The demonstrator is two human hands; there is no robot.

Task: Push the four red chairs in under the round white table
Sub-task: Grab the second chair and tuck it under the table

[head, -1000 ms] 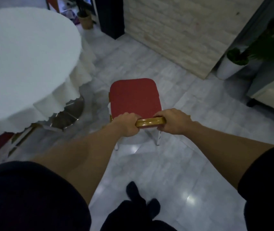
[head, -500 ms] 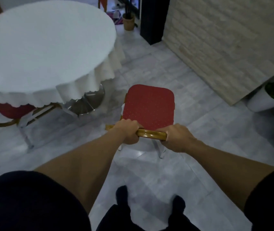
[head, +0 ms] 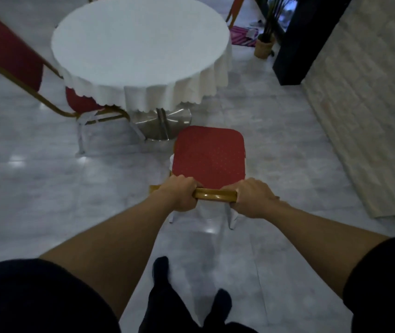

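Observation:
A red chair (head: 209, 156) with a gold frame stands in front of me, its seat facing the round white table (head: 141, 46). My left hand (head: 181, 195) and my right hand (head: 251, 198) both grip the gold top rail of its backrest. The seat's front edge is just short of the table's steel foot (head: 165, 122). A second red chair (head: 81, 103) sits at the table's left, its seat partly under the cloth and its red back (head: 6, 51) leaning out to the left. Part of another chair's orange-red leg (head: 236, 8) shows behind the table.
A stone-faced wall (head: 365, 97) runs along the right, with a black pillar (head: 304, 39) at its far end. A potted plant (head: 265, 43) and a striped mat (head: 242, 36) lie beyond the table. My dark-clad feet (head: 189, 296) stand on the grey tiled floor.
The chair has swung round to face the table and come closer to it. My view has turned left, bringing the whole table and the left chair into sight. Both hands kept their grip.

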